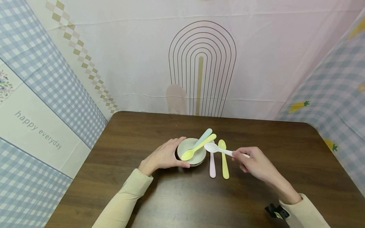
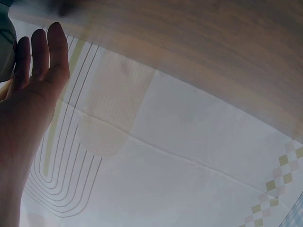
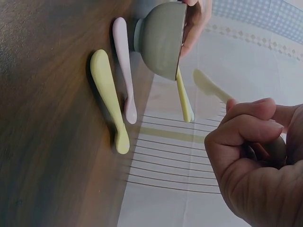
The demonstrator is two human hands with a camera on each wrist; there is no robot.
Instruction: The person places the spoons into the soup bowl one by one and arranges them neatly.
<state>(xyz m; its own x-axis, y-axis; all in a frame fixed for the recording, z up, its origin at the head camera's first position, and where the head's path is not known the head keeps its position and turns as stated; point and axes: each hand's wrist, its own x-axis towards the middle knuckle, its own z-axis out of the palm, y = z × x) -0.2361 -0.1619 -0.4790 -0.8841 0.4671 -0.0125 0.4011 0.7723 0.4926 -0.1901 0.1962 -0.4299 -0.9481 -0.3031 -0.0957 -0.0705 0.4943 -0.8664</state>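
My left hand (image 1: 166, 154) holds a small bowl (image 1: 182, 146), thumb on the near side and fingers at the far rim. In the right wrist view the grey-green outside of the bowl (image 3: 161, 40) shows. A yellow spoon (image 1: 187, 155) and a light blue spoon (image 1: 206, 134) lean in it, handles pointing to the back right. Between thumb and fingers, my right hand (image 1: 253, 162) pinches a white spoon (image 1: 211, 148) by its handle. Its head is raised close to the bowl's right rim, over the spoons on the table.
Right of the bowl, a pink spoon (image 1: 212, 167) and a second yellow spoon (image 1: 225, 166) lie side by side on the dark wooden table (image 1: 176, 202). A patterned cloth (image 1: 137, 57) hangs behind the table's back edge. A small black object (image 1: 276, 211) is by the right sleeve.
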